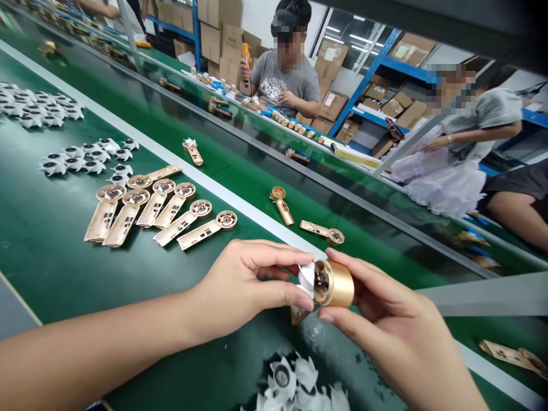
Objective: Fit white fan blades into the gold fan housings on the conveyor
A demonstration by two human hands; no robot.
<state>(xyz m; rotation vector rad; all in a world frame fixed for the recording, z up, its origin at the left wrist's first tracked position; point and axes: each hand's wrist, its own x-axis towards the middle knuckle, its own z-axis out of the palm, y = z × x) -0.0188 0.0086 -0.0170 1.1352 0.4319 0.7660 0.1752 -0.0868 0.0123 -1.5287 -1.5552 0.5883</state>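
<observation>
Between the thumb and fingers of my left hand (252,279) is a white fan blade wheel (306,278). My right hand (385,308) grips a gold handheld-fan housing (341,283) by its round head. The open side of that head faces left, and dark and copper-coloured motor parts show inside. The blade wheel is right at this opening; whether it touches the motor I cannot tell. Below the hands lies a pile of loose white blade wheels (283,379).
Several gold housings (158,200) lie in a group on the green bench at left, with rows of white blade wheels (77,160) behind. More housings (282,208) rest beyond the white strip (240,200). A grey metal bar (492,294) crosses at right. Co-workers (285,74) sit opposite.
</observation>
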